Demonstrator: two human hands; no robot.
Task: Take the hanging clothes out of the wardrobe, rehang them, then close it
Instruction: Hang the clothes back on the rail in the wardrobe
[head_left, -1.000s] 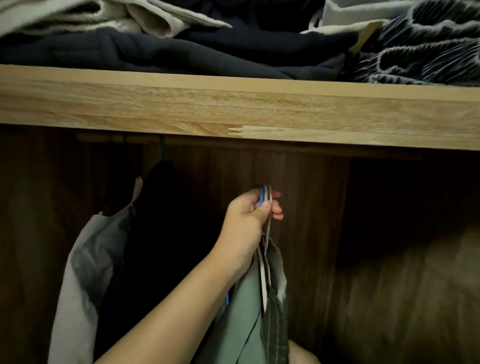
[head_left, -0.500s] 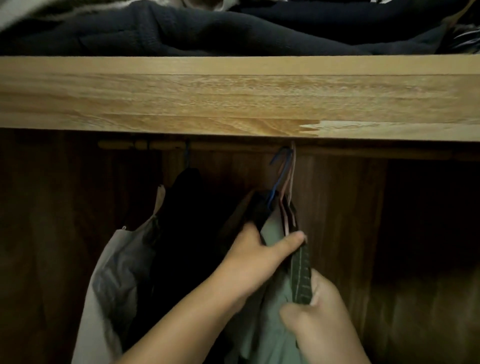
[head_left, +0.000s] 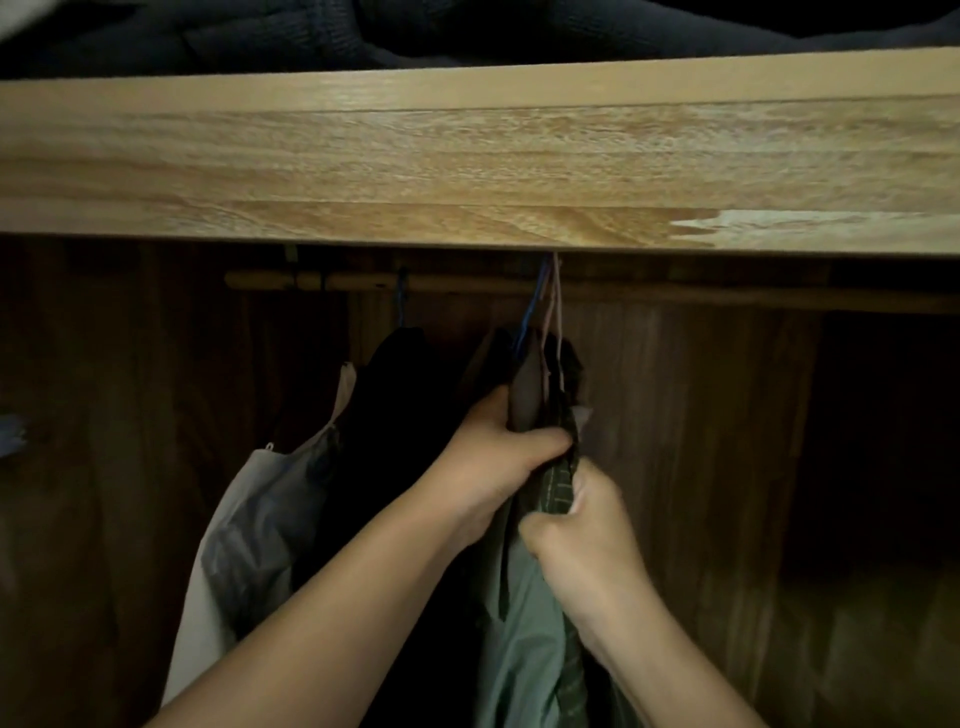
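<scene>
Inside the dark wardrobe a wooden rail (head_left: 467, 285) runs under the shelf. A bunch of garments in green and dark fabric (head_left: 524, 613) hangs from blue and pale hanger hooks (head_left: 543, 296) at the rail. My left hand (head_left: 498, 457) grips the top of this bunch just below the hooks. My right hand (head_left: 582, 525) grips the dark green striped garment (head_left: 558, 480) right beneath it. To the left a black garment (head_left: 395, 415) and a pale grey one (head_left: 260, 530) hang on the rail.
A thick light-wood shelf (head_left: 467, 166) crosses the view above the rail, with dark folded clothes (head_left: 363, 31) on top. The wardrobe's dark back panel (head_left: 727, 441) shows to the right of the hanging clothes.
My left hand has moved from the hanger hooks down onto the garment tops. My right hand came up and took hold of the striped garment. The hooks now reach up at the rail.
</scene>
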